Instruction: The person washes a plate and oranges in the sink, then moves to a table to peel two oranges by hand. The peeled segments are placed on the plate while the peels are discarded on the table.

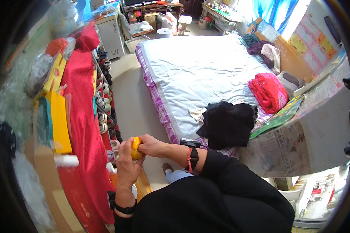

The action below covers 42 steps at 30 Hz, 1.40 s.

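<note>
My left hand (127, 164) holds a yellow-orange fruit (136, 155), apparently a citrus, in front of my body. The fingers and thumb of my right hand (152, 145) press on the fruit's right side. Its upper part bulges apart from the lower part, and I cannot tell whether that is loosened peel. Both palms and part of the fruit's surface are hidden by the fingers. Each forearm wears a dark strap, and a red band circles the right one.
Left of my hands, a shoe rack (103, 109) stands beneath a red cloth (81, 122) bearing a yellow box (59, 122). On the right is a bed (186, 84) with black clothing (229, 122) and a folded red quilt (268, 91). Tiled floor (131, 90) runs between them.
</note>
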Motion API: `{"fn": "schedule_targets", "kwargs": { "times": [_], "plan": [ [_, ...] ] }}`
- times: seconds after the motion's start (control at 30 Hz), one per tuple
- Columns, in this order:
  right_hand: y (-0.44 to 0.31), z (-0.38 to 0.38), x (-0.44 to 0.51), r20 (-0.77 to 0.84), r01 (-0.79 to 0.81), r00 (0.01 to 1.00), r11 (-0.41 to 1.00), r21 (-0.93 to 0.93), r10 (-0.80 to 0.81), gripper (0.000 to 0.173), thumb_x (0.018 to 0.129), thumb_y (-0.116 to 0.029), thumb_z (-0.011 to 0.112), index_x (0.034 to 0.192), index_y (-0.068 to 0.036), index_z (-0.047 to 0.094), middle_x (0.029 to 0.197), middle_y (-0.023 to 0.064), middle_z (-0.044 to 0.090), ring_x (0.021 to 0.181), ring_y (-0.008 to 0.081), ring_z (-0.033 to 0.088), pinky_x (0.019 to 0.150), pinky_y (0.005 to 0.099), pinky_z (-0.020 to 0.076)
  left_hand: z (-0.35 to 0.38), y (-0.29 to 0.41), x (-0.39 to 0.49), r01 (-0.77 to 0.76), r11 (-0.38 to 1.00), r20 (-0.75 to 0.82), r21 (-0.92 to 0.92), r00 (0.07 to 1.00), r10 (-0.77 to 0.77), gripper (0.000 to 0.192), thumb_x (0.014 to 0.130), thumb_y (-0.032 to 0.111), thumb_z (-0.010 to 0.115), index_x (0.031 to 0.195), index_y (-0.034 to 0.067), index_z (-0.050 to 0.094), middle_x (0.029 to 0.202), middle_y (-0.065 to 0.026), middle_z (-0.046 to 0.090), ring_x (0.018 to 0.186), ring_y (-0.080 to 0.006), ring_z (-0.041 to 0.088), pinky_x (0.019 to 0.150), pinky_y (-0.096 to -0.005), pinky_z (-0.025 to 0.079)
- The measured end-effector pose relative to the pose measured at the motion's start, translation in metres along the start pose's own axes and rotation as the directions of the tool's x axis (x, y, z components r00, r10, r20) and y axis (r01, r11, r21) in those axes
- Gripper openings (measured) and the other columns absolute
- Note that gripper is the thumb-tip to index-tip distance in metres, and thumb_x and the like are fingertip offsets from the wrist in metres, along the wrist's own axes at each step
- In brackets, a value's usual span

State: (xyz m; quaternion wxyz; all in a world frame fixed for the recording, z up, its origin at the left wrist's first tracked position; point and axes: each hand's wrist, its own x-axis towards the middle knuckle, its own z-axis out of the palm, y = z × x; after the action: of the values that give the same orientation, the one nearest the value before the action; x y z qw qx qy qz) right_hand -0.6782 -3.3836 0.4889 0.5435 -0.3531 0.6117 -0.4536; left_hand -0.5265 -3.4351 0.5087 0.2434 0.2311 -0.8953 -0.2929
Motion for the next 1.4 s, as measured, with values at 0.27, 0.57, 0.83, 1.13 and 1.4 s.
{"fn": "schedule_targets", "kwargs": {
  "times": [0.27, 0.57, 0.83, 1.13, 1.4],
  "plan": [
    [-0.044, -0.068, 0.124, -0.185, 0.075, 0.979, 0.994, -0.08, -0.088, 0.023, 0.084, -0.005, 0.054, 0.104, -0.001, 0.065, 0.087, 0.0137, 0.069, 0.077, 0.0229, 0.063, 0.069, 0.0366, 0.0508, 0.011, -0.06, 0.147, 0.007, 0.998, -0.026, -0.058, 1.0, -0.008, 0.063, 0.075, 0.002, 0.073, 0.132, 0.005, 0.046, 0.123, -0.018, 0.052, 0.116, -0.0378, 0.051, 0.098, -0.0427, 0.044],
    [-0.099, -0.148, 0.32, -0.255, 0.179, 0.954, 0.981, 0.073, -0.155, 0.028, 0.083, 0.002, 0.054, 0.107, -0.002, 0.068, 0.087, 0.0084, 0.069, 0.079, 0.0167, 0.063, 0.07, 0.0328, 0.0515, 0.004, -0.17, 0.345, -0.036, 0.987, -0.012, -0.155, 0.999, 0.035, 0.063, 0.072, -0.001, 0.074, 0.129, 0.007, 0.047, 0.121, -0.0179, 0.052, 0.113, -0.0391, 0.052, 0.095, -0.0432, 0.045],
    [-0.142, -0.242, 0.445, -0.225, -0.028, 0.974, 0.999, 0.03, 0.034, 0.024, 0.087, -0.001, 0.054, 0.107, -0.001, 0.066, 0.081, 0.0069, 0.066, 0.067, 0.0149, 0.061, 0.058, 0.0299, 0.0527, 0.019, -0.261, 0.5, 0.19, 0.876, 0.22, -0.443, 0.971, -0.099, 0.068, 0.071, 0.001, 0.078, 0.132, 0.005, 0.046, 0.121, -0.0124, 0.054, 0.113, -0.0274, 0.056, 0.097, -0.0354, 0.046],
    [-0.19, -0.388, 0.58, -0.231, 0.083, 0.967, 0.992, -0.097, -0.103, 0.023, 0.086, -0.006, 0.047, 0.099, 0.001, 0.066, 0.072, 0.0081, 0.064, 0.056, 0.0143, 0.062, 0.05, 0.0287, 0.0537, 0.046, -0.309, 0.699, 0.4, 0.565, 0.43, -0.722, 0.899, -0.086, 0.069, 0.076, -0.004, 0.07, 0.137, 0.007, 0.041, 0.118, -0.0051, 0.051, 0.104, -0.0141, 0.053, 0.084, -0.0266, 0.049],
    [-0.225, -0.498, 0.664, -0.324, 0.148, 0.834, 0.747, -0.648, -0.446, 0.022, 0.084, -0.014, 0.055, 0.098, -0.004, 0.068, 0.085, 0.0209, 0.068, 0.083, 0.0382, 0.066, 0.075, 0.0451, 0.053, 0.084, -0.319, 0.846, 0.562, 0.66, 0.607, -0.5, 0.77, -0.196, 0.066, 0.082, 0.004, 0.068, 0.141, 0.015, 0.04, 0.109, -0.0064, 0.054, 0.082, -0.0122, 0.056, 0.067, -0.0248, 0.051]
  ]
}}
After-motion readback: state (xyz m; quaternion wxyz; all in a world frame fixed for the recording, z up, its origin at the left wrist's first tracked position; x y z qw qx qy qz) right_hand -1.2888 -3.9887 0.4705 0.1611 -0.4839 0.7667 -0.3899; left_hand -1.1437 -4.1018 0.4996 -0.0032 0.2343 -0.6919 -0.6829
